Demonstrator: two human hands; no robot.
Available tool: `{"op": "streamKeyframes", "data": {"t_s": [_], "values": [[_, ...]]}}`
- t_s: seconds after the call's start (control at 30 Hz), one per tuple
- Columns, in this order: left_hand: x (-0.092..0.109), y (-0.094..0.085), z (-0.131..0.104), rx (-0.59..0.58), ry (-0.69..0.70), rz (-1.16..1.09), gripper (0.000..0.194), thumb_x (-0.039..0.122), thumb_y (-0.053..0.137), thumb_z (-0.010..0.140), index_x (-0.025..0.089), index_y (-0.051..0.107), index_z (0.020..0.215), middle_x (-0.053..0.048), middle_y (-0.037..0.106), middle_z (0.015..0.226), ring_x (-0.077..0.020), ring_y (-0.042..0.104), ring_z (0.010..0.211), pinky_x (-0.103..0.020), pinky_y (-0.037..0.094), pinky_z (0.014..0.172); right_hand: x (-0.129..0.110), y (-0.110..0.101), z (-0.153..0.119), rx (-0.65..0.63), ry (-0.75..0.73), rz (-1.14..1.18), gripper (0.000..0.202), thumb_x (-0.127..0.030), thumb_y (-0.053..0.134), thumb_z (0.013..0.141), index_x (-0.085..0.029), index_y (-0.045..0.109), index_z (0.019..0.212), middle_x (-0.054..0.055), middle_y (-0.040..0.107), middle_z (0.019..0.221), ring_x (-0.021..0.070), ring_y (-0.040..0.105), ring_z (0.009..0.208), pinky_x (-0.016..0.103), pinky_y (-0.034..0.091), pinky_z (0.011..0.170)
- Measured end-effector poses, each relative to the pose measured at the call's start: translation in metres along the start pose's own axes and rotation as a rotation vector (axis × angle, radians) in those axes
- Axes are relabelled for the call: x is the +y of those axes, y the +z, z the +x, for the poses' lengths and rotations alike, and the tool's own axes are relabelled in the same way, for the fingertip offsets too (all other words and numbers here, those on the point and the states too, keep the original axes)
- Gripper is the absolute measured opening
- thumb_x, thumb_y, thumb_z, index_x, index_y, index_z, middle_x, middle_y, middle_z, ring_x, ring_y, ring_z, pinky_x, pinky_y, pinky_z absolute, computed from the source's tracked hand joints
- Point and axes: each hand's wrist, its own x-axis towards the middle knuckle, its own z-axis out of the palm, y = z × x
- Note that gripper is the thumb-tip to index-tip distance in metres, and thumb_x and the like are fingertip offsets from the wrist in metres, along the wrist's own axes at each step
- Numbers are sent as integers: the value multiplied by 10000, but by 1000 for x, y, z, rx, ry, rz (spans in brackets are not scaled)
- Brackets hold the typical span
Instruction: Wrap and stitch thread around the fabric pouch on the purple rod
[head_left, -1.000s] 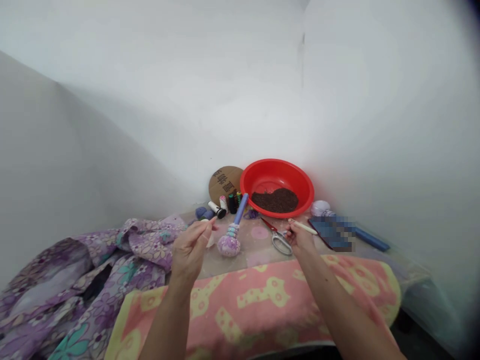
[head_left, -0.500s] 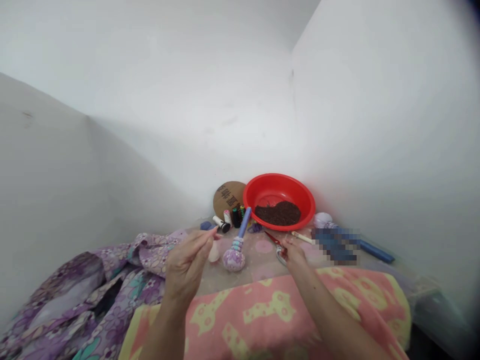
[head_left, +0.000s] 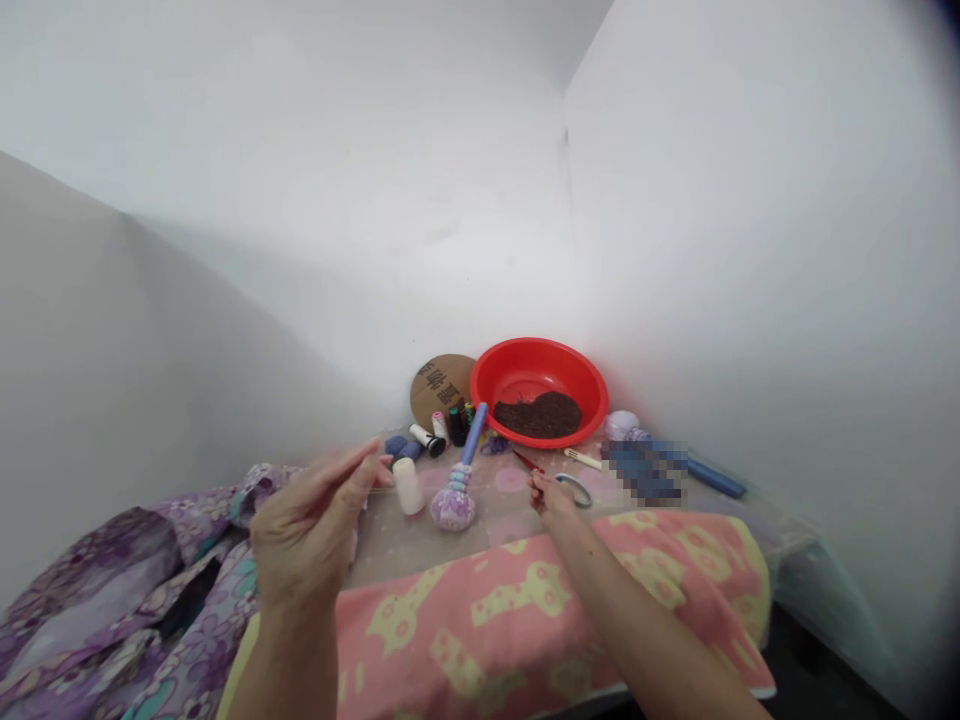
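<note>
My left hand (head_left: 311, 530) is raised at the left, thumb and fingers pinched together. A thin, faint thread seems to run from it towards my right hand (head_left: 551, 500), whose fingertips are also pinched, low over the scissors. The scissors lie on the table, their red blades (head_left: 529, 462) and pale handle loop (head_left: 576, 490) showing on either side of my right hand. Between my hands a white thread spool (head_left: 408, 487) stands upright. Beside it lies a floral cloth-covered ball (head_left: 454, 508) with a blue stick handle (head_left: 475, 432), wrapped at the neck.
Behind are a red basin (head_left: 600, 385) holding dark grains, a round cardboard piece (head_left: 439, 385) and several thread spools (head_left: 456, 427). Another blue-handled ball tool (head_left: 622, 425) lies right, near a blurred patch. Floral fabric (head_left: 187, 560) is heaped left; a pink-yellow towel (head_left: 450, 620) covers the front.
My left hand has moved left, uncovering the white spool. My right hand has shifted slightly left, so the scissors' handle loop shows more. The view has turned a little right.
</note>
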Motion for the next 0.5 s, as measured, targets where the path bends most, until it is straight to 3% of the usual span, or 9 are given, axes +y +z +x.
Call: {"op": "streamKeyframes", "data": {"t_s": [0.07, 0.23, 0.33, 0.5], "values": [[-1, 2, -2, 3, -54, -34, 179, 233, 631, 693, 212, 684, 862, 50, 587, 542, -109, 603, 573, -274, 520, 664, 0, 3, -3, 11, 104, -18, 288, -302, 465, 851, -159, 497, 1098, 75, 523, 1096, 174, 541, 917, 372, 471, 763], [3, 3, -4, -13, -136, 44, 192, 263, 658, 662, 216, 689, 845, 27, 636, 602, -115, 621, 590, -205, 502, 579, -7, 7, -8, 21, 227, -25, 297, -294, 476, 845, -148, 493, 1103, 76, 524, 1097, 179, 542, 920, 380, 467, 770], [9, 2, -3, -22, -108, 84, 153, 255, 663, 653, 236, 695, 801, 22, 655, 660, -102, 611, 597, -181, 484, 561, -10, 7, -6, 21, 223, -16, 290, -296, 471, 848, -154, 497, 1099, 76, 523, 1099, 176, 541, 920, 377, 468, 771], [19, 5, -10, -228, -55, 125, 202, 234, 629, 689, 244, 679, 884, 14, 645, 638, -105, 570, 547, -196, 453, 499, -17, 7, 4, -4, 61, 3, 271, -299, 472, 847, -155, 510, 1073, 72, 542, 1063, 168, 552, 885, 361, 479, 742]]}}
